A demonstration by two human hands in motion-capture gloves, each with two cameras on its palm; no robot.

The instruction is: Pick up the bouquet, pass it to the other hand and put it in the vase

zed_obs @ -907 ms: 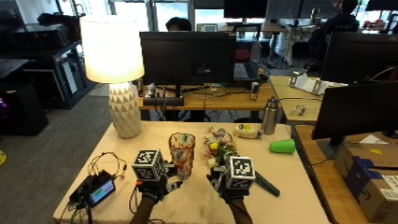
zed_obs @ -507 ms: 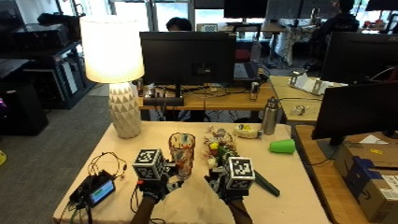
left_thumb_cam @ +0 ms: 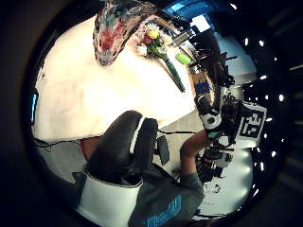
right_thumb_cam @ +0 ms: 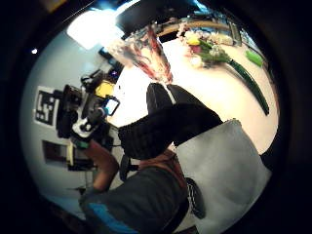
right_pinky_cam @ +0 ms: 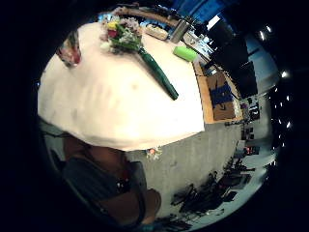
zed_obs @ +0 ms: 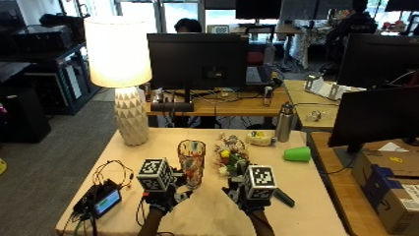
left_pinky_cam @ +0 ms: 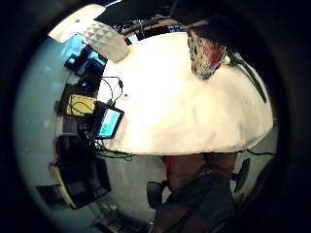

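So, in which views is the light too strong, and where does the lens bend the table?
Outside view: the lit lamp shade glows nearly white, yet the vase and bouquet stay readable. Left little finger side palm view: the table top is washed out white and its edge curves strongly. Right little finger side palm view: the same bulging, dark round border.

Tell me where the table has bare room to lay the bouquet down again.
Bare tabletop lies between the lamp and the vase, and near the right edge, below the green cup. The middle is crowded: vase, bouquet, left hand and right hand sit close together. The front left corner holds a small screen and cables.
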